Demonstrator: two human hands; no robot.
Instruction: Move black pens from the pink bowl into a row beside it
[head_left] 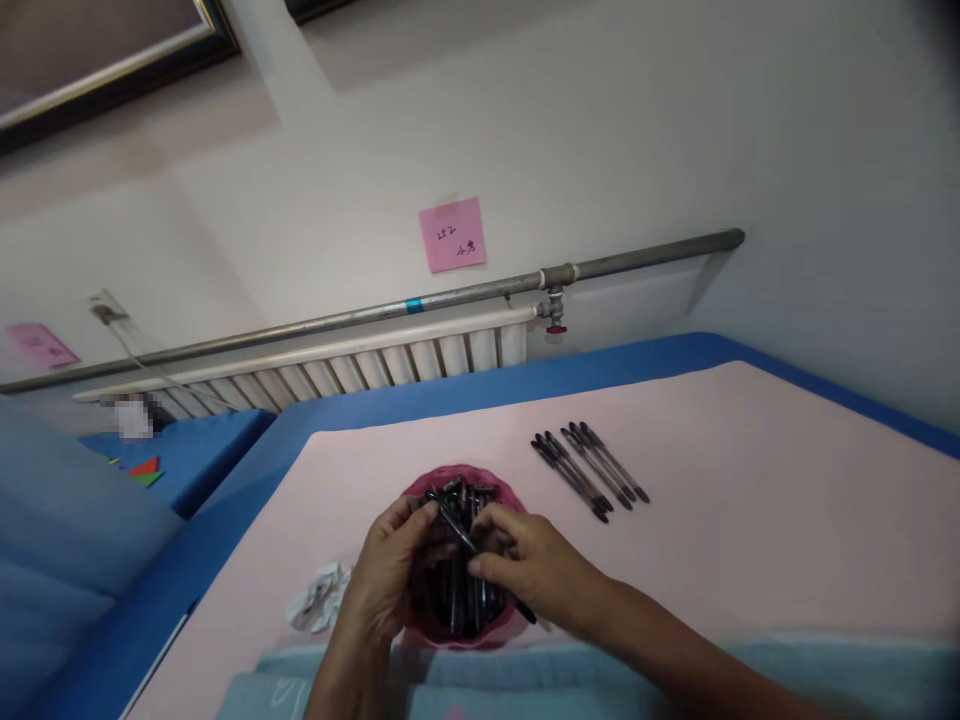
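Note:
A black pen (457,527) slants between my two hands above a round pink-red basket (471,473). My left hand (386,565) pinches the pen's upper end between thumb and fingers. Thumb and curled fingers of my right hand (536,562) close round its middle, and the lower end sticks out beneath that hand. Many black pens (454,600) fill the basket under my hands, partly hidden by them. To the right, several dark-capped pens (568,478) lie slantwise side by side in two groups on pale pink paper (750,510).
Crumpled white paper (321,598) lies left of the basket. Light-blue cloth (570,670) runs along the near edge. Behind the blue table edge (480,385) stand a white radiator (360,372) and a pipe (645,257). Coloured pieces (145,467) lie on another blue surface at left.

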